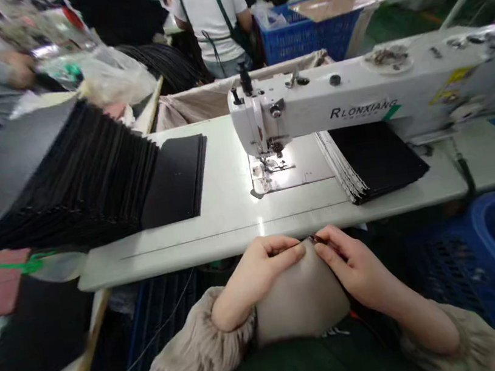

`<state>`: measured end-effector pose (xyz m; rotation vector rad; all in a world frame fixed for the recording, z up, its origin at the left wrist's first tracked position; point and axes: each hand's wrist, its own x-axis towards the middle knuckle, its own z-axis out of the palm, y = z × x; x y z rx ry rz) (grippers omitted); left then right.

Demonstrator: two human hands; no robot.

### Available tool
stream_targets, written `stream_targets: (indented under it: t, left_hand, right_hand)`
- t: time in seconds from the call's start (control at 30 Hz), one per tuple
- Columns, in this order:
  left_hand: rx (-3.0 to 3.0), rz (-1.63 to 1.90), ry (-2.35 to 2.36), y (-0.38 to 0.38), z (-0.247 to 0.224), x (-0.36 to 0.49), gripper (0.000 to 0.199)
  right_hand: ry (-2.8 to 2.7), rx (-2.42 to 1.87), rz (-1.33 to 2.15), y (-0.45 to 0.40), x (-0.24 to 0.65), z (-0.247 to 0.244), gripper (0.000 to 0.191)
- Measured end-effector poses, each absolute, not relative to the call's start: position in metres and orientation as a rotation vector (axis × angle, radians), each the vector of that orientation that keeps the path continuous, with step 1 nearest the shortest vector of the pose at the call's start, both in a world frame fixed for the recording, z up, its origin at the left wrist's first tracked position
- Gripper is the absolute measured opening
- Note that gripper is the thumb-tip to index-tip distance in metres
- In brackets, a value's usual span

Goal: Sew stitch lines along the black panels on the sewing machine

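Grey-beige panel point(304, 309) at lap level, just in front of the near edge of the white table point(230, 229), below the sewing machine point(309, 103). Held up by 2 hands at its upper edge. Left hand point(269, 271): thumb and index finger closed, pinching the edge. Right hand point(355, 265): thumb and fingers also closed, gripping near the upper corner, close beside the left fingertips; something dark red between them, too small to tell.

Step in hand, judging by pose: working on or checking the panel's edge by hand, away from the needle; cannot tell which. Well apart from the presser foot point(267, 167), so seemingly not being stitched right now.

Next move probably calls for keeping both pinches firm, finishing off at that corner, then guiding the panel clear of the table edge if lifting it.

Also on the table: black stack with pale edges point(377, 158), right of the needle; smaller black stack point(175, 180) to the left, beside a big fanned pile point(71, 173). Blue basket point(483, 226) at lower right.
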<state>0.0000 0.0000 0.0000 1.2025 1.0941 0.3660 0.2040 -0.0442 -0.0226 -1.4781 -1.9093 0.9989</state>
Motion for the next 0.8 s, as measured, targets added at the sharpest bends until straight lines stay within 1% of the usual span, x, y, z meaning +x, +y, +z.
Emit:
stream_targets:
  t: [0.07, 0.17, 0.23, 0.53, 0.8]
  left_hand:
    - [1.214, 0.378, 1.106, 0.000, -0.004, 0.001, 0.030]
    - [1.225, 0.385, 1.113, -0.001, -0.006, 0.002, 0.030]
    - [1.229, 0.385, 1.111, -0.002, -0.006, 0.002, 0.031]
    - [1.277, 0.398, 1.127, -0.005, -0.002, 0.001, 0.029]
    - [1.239, 0.409, 1.134, -0.007, 0.000, -0.002, 0.028]
  right_hand:
    - [-2.048, -1.547, 0.680, -0.044, 0.204, -0.026, 0.023]
    - [-2.209, -1.559, 0.326, -0.043, 0.206, -0.027, 0.025]
    - [-2.283, -1.526, 0.234, -0.041, 0.208, -0.025, 0.025]
    - [-2.269, -1.514, 0.422, -0.042, 0.209, -0.020, 0.027]
    - [-2.050, -1.589, 0.773, -0.047, 0.216, -0.007, 0.022]
